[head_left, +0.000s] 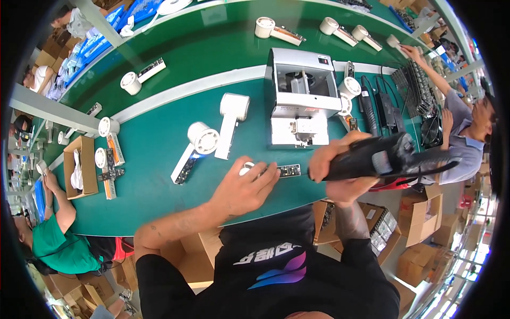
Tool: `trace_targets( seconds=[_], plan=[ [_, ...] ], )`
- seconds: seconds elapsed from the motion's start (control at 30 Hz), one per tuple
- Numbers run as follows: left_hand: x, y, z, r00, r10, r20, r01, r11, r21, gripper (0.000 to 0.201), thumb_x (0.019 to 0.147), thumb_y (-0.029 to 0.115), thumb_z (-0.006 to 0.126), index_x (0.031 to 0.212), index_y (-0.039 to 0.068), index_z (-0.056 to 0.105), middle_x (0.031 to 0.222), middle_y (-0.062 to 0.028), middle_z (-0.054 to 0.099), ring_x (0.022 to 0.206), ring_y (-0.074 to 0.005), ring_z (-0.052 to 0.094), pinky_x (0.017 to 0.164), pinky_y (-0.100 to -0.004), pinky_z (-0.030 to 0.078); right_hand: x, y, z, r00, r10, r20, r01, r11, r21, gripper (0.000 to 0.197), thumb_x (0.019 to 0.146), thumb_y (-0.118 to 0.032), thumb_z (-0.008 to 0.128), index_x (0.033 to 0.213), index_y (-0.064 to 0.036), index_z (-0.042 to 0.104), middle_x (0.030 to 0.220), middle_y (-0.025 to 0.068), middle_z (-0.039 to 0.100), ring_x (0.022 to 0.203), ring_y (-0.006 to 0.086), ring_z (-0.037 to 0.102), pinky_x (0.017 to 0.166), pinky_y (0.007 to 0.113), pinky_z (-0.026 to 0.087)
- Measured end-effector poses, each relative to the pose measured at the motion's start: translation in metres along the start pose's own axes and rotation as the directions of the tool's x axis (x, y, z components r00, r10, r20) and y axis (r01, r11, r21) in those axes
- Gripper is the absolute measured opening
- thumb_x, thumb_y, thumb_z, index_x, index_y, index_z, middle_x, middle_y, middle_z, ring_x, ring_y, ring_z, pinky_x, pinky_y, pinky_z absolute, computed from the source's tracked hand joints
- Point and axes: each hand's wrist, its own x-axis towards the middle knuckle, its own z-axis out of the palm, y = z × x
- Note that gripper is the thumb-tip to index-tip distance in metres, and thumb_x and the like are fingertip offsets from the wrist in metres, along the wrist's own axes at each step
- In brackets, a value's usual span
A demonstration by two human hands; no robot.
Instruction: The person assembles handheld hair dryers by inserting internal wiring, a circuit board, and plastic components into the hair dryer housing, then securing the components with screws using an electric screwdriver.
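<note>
My left hand (241,187) is closed over a white handheld fan (246,168) lying on the green bench. Its handle points right, with a circuit board (290,170) exposed beyond my fingers. My right hand (322,162) grips a black electric screwdriver (361,161) held nearly level. The thin bit points left and reaches the right end of that board; whether it touches a screw is too small to tell. Just beyond my left hand lie two more white fans, one with its board showing (183,169) and one with its handle upward-facing and white (227,137).
A silver bench machine (313,105) stands ahead, with fans and black tools (367,106) at its right. Behind runs a green conveyor (202,50) carrying several fans. At left are an open cardboard box (89,183) and more fans. Co-workers sit at both sides.
</note>
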Motion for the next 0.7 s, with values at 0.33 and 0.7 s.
trace_targets(
  seconds=[0.33,0.7],
  plan=[
    [0.014,0.003,-0.015,0.991,-0.130,0.028,0.132,0.987,-0.088,0.045,0.084,0.022,0.073,0.124,0.002,0.066,0.123,-0.0103,0.065,0.115,-0.0276,0.060,0.095,-0.0448,0.048,0.072,-0.003,0.034,0.979,-0.201,-0.014,0.193,0.955,-0.224,0.087,0.095,-0.074,0.050,0.128,0.0061,0.039,0.060,0.0102,0.054,0.044,0.0143,0.049,0.042,0.028,0.041],
    [0.010,-0.011,-0.048,0.930,-0.300,0.214,0.312,0.950,-0.021,0.066,0.081,0.045,0.079,0.126,-0.001,0.065,0.107,-0.0103,0.065,0.117,-0.0261,0.057,0.102,-0.0433,0.041,0.032,0.003,0.059,0.998,0.056,0.038,-0.059,0.995,0.084,0.102,0.082,-0.085,0.058,0.133,-0.0002,0.032,0.062,0.0078,0.053,0.044,0.0163,0.050,0.044,0.031,0.044]
  ],
)
